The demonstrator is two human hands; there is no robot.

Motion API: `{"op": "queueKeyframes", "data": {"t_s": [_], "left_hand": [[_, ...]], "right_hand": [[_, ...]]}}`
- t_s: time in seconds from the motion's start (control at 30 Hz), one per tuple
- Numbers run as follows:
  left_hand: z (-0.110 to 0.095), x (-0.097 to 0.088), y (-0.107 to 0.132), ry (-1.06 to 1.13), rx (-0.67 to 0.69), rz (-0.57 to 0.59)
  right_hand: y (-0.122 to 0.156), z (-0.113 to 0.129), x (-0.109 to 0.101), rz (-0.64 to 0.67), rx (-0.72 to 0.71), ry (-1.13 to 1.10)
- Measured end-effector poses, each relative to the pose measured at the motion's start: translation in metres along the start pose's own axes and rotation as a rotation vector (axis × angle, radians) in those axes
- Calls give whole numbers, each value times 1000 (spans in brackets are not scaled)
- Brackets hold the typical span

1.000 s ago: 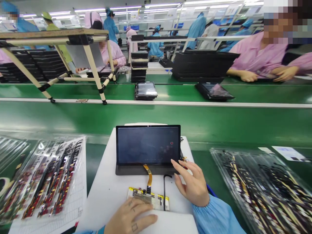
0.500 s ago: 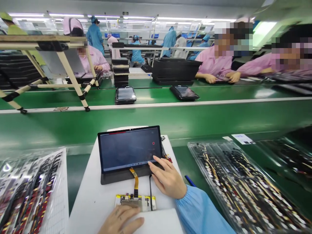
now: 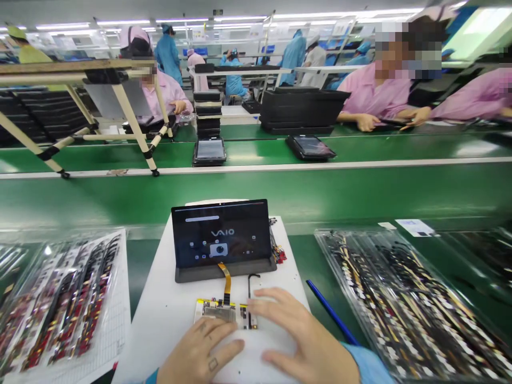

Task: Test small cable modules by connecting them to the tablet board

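Note:
A tablet screen (image 3: pixel 222 237) stands propped on a dark stand on a white board (image 3: pixel 168 309) in front of me, lit with a logo and small icons. An orange ribbon cable (image 3: pixel 227 280) runs from it down to a small circuit board (image 3: pixel 224 312). My left hand (image 3: pixel 198 354) rests with its fingers against the near edge of the circuit board. My right hand (image 3: pixel 302 341) lies flat and spread on the white board, its fingertips at the circuit board's right end. Neither hand holds anything.
Clear plastic trays of cable parts lie at left (image 3: pixel 60 298) and right (image 3: pixel 404 304). A blue pen (image 3: pixel 330 314) lies right of the white board. Beyond is a green conveyor (image 3: pixel 360 192) with tablets (image 3: pixel 310 146) and stacked black trays (image 3: pixel 298 109); people in pink and blue work opposite.
My right hand left the tablet's lower right corner and came down beside the circuit board. The screen changed from a dark blank view to a logo with icons.

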State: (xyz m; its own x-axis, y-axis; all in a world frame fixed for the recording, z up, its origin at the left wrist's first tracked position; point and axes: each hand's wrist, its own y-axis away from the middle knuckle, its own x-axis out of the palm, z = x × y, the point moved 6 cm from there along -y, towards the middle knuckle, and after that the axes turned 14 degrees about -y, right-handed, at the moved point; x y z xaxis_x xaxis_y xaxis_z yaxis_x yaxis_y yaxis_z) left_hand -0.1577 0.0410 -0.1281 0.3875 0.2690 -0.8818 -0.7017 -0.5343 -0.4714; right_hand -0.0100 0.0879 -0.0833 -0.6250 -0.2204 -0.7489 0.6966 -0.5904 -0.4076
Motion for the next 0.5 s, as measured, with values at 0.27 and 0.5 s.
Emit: {"op": "queueKeyframes", "data": {"t_s": [0.27, 0.5], "left_hand": [[-8, 4, -18, -21, -214, 49], [-16, 40, -22, -149, -510, 248]], "right_hand": [[57, 9, 10, -69, 24, 309], [106, -14, 40, -345, 439, 423]]}}
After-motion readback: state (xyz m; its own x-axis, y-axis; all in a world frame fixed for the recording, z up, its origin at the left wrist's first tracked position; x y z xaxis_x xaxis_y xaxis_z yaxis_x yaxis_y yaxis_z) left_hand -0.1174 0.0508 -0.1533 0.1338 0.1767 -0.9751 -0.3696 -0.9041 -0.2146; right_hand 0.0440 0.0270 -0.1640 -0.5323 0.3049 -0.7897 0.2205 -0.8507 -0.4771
